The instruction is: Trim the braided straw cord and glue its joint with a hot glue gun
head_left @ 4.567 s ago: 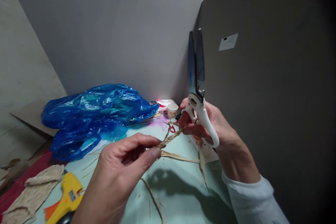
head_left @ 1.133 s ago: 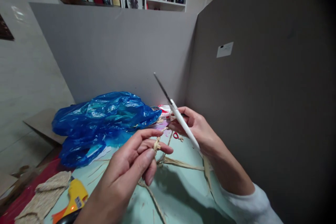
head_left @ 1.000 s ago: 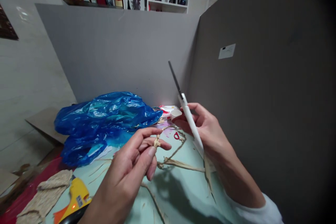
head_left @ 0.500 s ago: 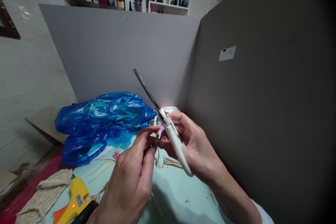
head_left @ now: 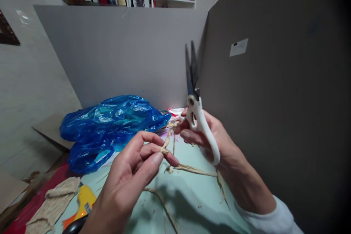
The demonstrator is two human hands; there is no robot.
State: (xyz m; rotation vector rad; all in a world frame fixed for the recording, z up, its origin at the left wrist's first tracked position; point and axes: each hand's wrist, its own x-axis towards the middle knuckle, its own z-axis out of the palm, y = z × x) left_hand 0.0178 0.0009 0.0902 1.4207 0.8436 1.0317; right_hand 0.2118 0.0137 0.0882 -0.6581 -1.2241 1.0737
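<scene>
Grey upright panels (head_left: 123, 55) wall off your workspace, back and right; pale green tabletop (head_left: 197, 204) below. Big crumpled blue plastic bag (head_left: 115, 117) on it, far left, beyond your hands. Your left hand (head_left: 134, 168) and right hand (head_left: 216, 137) face each other over the tabletop. White-handled scissors with dark metal blades (head_left: 194, 100) sit in your right hand, tips up, blades slightly parted, nothing between them. Key relation: short twisted straw-coloured fibre cord (head_left: 168, 139) spans the gap between your hands, below and left of the blades, long axis slanting up and away from left fingertips toward right. Both hands about equally near; the blades point away from it. Left thumb and fingers together, pinching the cord's near, knotted-looking end. Right fingers wrapped on the scissors, fingertips at the cord's far end; can't tell how firmly they pinch it.
</scene>
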